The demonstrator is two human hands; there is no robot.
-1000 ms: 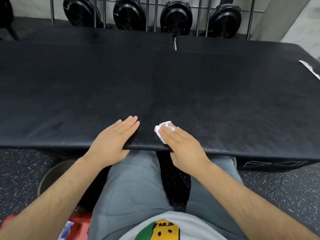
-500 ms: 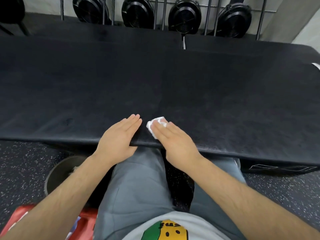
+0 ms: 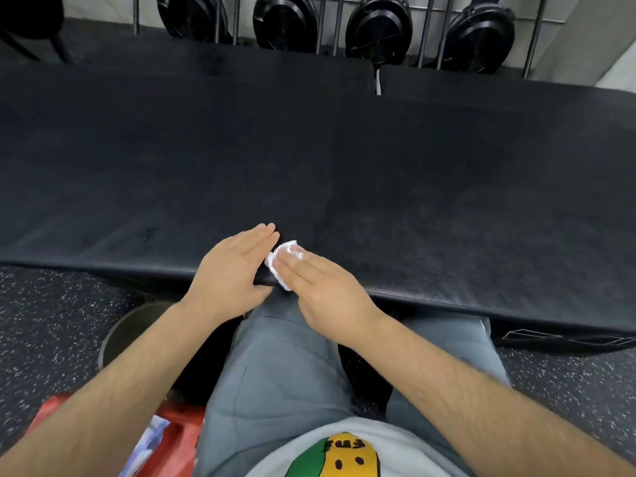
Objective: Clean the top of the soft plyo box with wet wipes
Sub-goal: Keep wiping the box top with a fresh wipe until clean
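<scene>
Pressing crumpled wipe (image 3: pixel 283 258) onto box (image 3: pixel 344 166) top at near edge with right hand (image 3: pixel 323 285), fingers straight, gripping nothing. Resting left hand (image 3: pixel 232 266) flat just left of wipe, fingers straight, together, holding nothing. Pinning wipe under right fingertips, bulging out far-left.

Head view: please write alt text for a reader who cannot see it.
A right hand presses a white wipe with straight fingers near the front edge of a black plyo box; the left hand rests flat beside it.
</scene>
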